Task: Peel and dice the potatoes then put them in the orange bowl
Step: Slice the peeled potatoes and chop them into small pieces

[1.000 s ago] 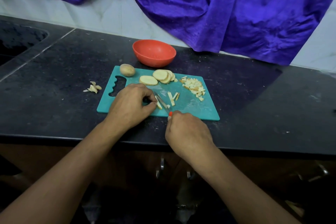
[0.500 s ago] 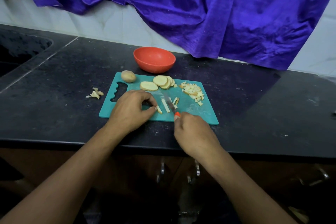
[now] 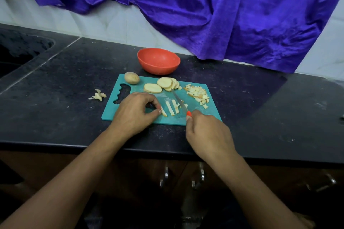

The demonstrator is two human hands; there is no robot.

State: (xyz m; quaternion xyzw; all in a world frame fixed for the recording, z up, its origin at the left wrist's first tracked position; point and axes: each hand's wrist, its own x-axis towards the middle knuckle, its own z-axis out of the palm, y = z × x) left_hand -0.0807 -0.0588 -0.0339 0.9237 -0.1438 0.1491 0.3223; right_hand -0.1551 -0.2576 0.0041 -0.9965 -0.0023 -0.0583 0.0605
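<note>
My left hand [image 3: 135, 111] curled its fingers, thumb and fingertip pinching the near end of a potato strip [image 3: 163, 112] on the cutting board [image 3: 210, 117]. My right hand [image 3: 206, 132] gripped the knife [image 3: 179, 101] by its red handle, blade angled away across the other strips. Beyond the left hand lay a whole potato [image 3: 131, 77] and slices [image 3: 163, 84]; beyond the right, a diced pile [image 3: 198, 94]. The orange bowl [image 3: 158, 61] stood past the board's far edge, only its bare inner wall showing. Right of my right hand the tabletop [image 3: 260, 108] ran open; peels [image 3: 97, 95] lay left of the left hand.
</note>
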